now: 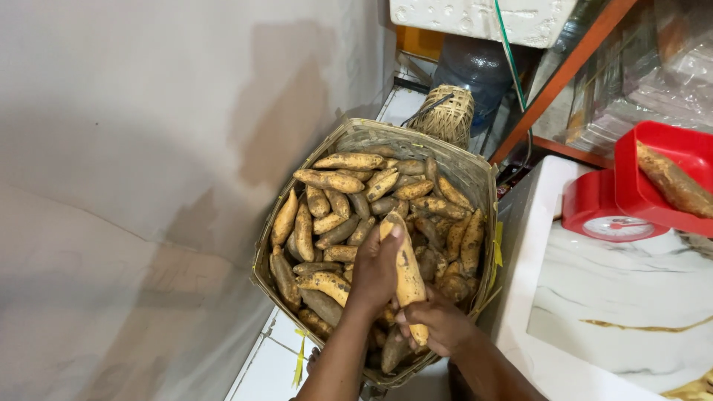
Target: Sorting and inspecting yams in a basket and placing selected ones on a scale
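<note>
Both hands grip 1 long sweet potato above a woven basket. Its long axis runs nearly upright in the picture, leaning slightly: the upper tip points toward the far rim of the basket, the lower end toward the person. The left hand wraps its fingers around the upper half, thumb near the tip. The right hand closes on the lower end, fingers curled under it.

The basket stands on a tiled floor against a pale wall and is filled close to the rim with many more sweet potatoes, yellow-brown and dusty, lying in all directions.

To the right, on a white marbled worktop, stands a red scale; its red pan holds 1 brown tuber lying slantwise. Behind the basket sits a small wicker cover beside a large water bottle.
</note>
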